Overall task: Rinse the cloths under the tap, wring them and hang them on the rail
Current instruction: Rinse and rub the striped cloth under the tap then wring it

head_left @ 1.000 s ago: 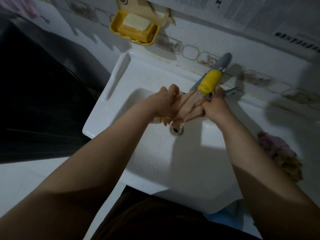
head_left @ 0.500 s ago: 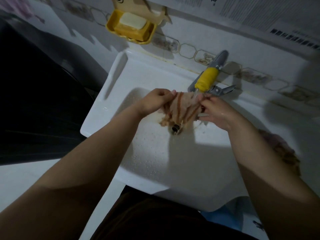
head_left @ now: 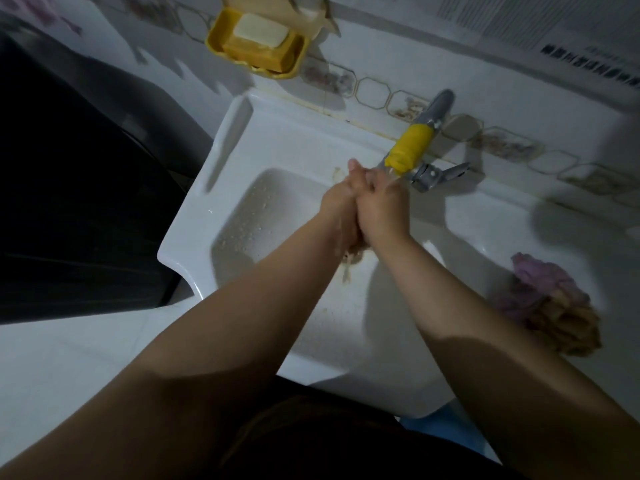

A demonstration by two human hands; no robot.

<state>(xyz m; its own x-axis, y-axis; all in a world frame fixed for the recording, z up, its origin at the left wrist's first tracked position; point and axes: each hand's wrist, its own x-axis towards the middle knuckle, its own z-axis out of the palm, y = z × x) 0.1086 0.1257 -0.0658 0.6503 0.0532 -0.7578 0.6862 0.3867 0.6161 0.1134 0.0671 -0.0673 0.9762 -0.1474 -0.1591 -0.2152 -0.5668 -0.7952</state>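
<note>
Over the white sink (head_left: 194, 233), my left hand (head_left: 341, 200) and my right hand (head_left: 382, 206) are pressed side by side, fingers curled round a bunched orange-striped cloth (head_left: 353, 252). Only a small wet tuft of it shows under my wrists; the rest is hidden inside my hands. My fingertips sit just below the yellow spout of the grey tap (head_left: 412, 147). A crumpled purple and tan pile of cloths (head_left: 550, 306) lies on the sink's right ledge. No rail is in view.
A yellow soap dish with a white bar (head_left: 258, 39) hangs on the tiled wall above the sink. A dark appliance (head_left: 76, 209) stands close on the left. The tap's lever (head_left: 446, 173) juts right of my hands.
The cloth was spread open between my hands under the tap. My hands have come together and bunched it up, so it is almost hidden.
</note>
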